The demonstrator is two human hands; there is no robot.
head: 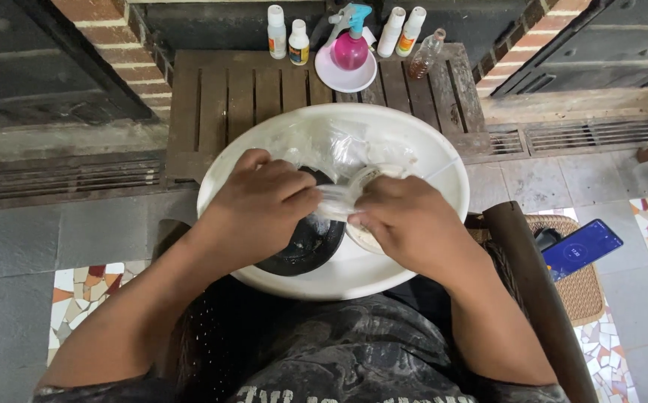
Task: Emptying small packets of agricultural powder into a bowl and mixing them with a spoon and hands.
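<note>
Dark patterned cloth on the person's lap (324, 366) lies closest, and a big round white plastic basin (264, 138) rests just past it. Both hands meet over the middle of the basin. One left hand (260, 205) has its fingers curled tight around a soft, clear plastic piece (336, 200), and the right hand (406, 224) pinches the other end of the same piece. So each grip is closed on that clear piece, which stretches between the two hands, just above the basin's middle.

Under the left hand sits a round black dish (312, 242) near the front edge of the basin. A crumpled clear plastic bag (339, 149) lies toward the back edge. My guess is that the work is about halfway: the clear piece is out and in hand, but it is not yet apart or set down, and the bag is not put away.

Behind the basin is a brown wooden slatted surface (242, 93). Along its back edge stand white squeeze bottles (276, 31), a pink spray bottle with a blue top (351, 46) on a white lid, and a small clear bottle (424, 54). Red brick posts (115, 37) rise at the back corners. Grey stone floor (77, 231) with coloured tile bits spreads around. On the right, a dark blue phone (581, 248) lies on a woven stool (581, 291).
</note>
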